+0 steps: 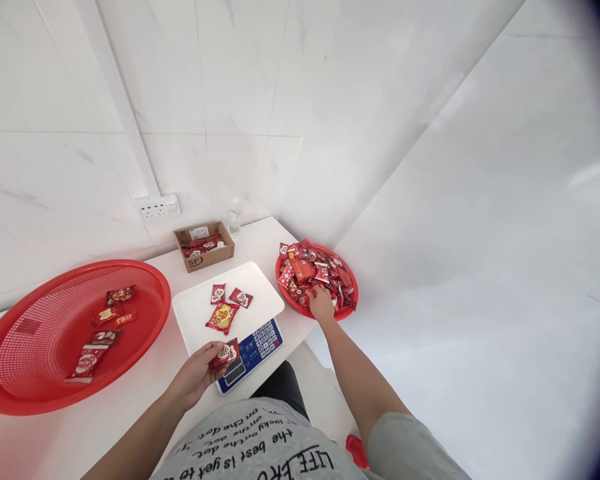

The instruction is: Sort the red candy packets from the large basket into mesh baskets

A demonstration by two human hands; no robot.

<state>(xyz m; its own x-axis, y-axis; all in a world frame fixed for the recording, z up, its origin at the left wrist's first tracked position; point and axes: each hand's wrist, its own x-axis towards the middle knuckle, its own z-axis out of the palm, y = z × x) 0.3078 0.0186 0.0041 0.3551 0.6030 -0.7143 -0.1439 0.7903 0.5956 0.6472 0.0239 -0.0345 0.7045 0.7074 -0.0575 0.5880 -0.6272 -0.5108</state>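
Observation:
My left hand point(196, 377) pinches a red candy packet point(229, 353) with a pale label, held above the front edge of the digital scale point(253, 357). On the scale's white pan point(260, 287) lie two small red packets point(219, 293) and a larger red-and-yellow packet point(223, 316). Off to the right, my right hand point(322, 303) reaches down into a red basket point(356, 283) heaped with red candy packets point(303, 269). Its fingertips are among the wrappers, and whether they grip one is hidden.
A large red mesh basket point(80, 270) with several packets point(87, 360) stands at the left. Behind the scale sit an open cardboard box point(209, 259) of red packets and a clear bottle point(235, 217). The wall point(240, 160) borders the table, with a power socket point(157, 207).

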